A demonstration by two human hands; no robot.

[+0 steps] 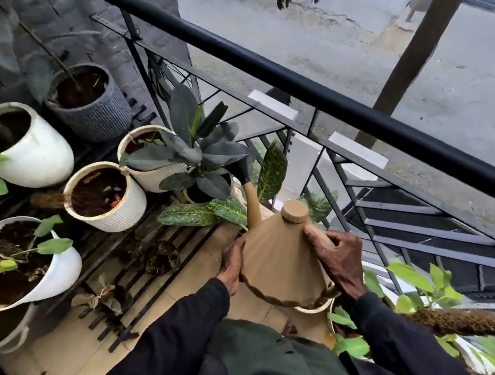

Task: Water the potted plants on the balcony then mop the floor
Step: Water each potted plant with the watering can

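A tan watering can [278, 265] with a round cap and a black spout head [243, 168] is tilted away from me. The spout head points into the dark-leaved plant [200, 152] in a cream pot by the railing. My right hand [340, 257] grips the can's handle on its right side. My left hand [233, 267] supports the can's left wall with its fingers along it. Several potted plants stand on a black slatted rack [142, 259] at the left, among them a ribbed cream pot [104, 198] of bare soil and a white pot [28, 265].
A black metal railing [322, 94] runs diagonally on the right, the street far below. A grey ribbed pot [91, 104] and a tall white pot [30, 144] sit by the dark wall. A green-leaved plant with a moss pole [462, 324] stands at my right. Beige floor tiles [58, 366] show below.
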